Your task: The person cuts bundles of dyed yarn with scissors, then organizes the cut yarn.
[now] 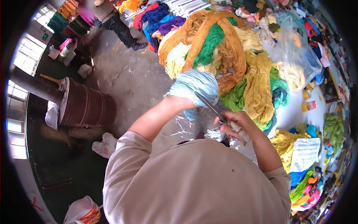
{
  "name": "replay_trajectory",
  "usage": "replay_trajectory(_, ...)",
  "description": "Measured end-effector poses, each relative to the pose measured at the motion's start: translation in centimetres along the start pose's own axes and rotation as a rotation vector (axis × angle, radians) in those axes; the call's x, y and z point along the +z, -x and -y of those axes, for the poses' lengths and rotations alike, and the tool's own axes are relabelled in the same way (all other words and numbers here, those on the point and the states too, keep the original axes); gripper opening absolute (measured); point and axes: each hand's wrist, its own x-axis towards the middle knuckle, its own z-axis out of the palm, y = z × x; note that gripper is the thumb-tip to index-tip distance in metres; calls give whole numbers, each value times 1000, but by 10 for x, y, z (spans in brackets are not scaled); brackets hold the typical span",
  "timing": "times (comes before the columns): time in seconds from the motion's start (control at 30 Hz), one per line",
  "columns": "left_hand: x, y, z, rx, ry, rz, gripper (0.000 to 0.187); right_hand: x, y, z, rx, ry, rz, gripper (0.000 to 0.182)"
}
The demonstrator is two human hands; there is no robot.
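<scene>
A thick skein of light blue yarn (192, 85) wraps around my left hand (182, 102), covering its fingers; only the heel of the hand and the wrist show. The yarn is held up in front of my chest. My right hand (238, 121) is closed on a pair of scissors (213, 107), with pale cloth wrapped about the handle. Their dark blades point up and left, and the tips overlap the lower right of the blue skein in this view. A bit of blue yarn (190, 114) hangs below the left wrist.
Ahead is a big pile of orange, green and cream skeins (210, 41), with mustard skeins (259, 87) on its right. A clear plastic bag (294, 56) lies beyond. At left stands a rusty drum (87, 102). Another person (115, 24) stands at the far left.
</scene>
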Motion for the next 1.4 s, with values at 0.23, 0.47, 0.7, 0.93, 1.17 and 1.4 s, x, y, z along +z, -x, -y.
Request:
replay_trajectory(0.23,4,-1,-2,21,-21,48,28,1,-1,1,27,5,-1,20)
replay_trajectory(0.47,8,-2,-12,8,161,104,27,4,-1,5,-8,-179,-83,22)
replay_trajectory(0.7,8,3,-10,-113,446,207,32,-20,-31,-30,-625,14,-532,56)
replay_trajectory(0.93,20,23,-10,-802,1514,396,29,-10,-45,-45,-419,-20,-533,43)
replay_trajectory(1.17,-22,37,29,-920,2416,245,30,-28,-47,-105,-209,-240,-642,37)
replay_trajectory(1.4,-108,30,33,-413,2373,-193,38,-59,42,-320,287,-714,-1065,47)
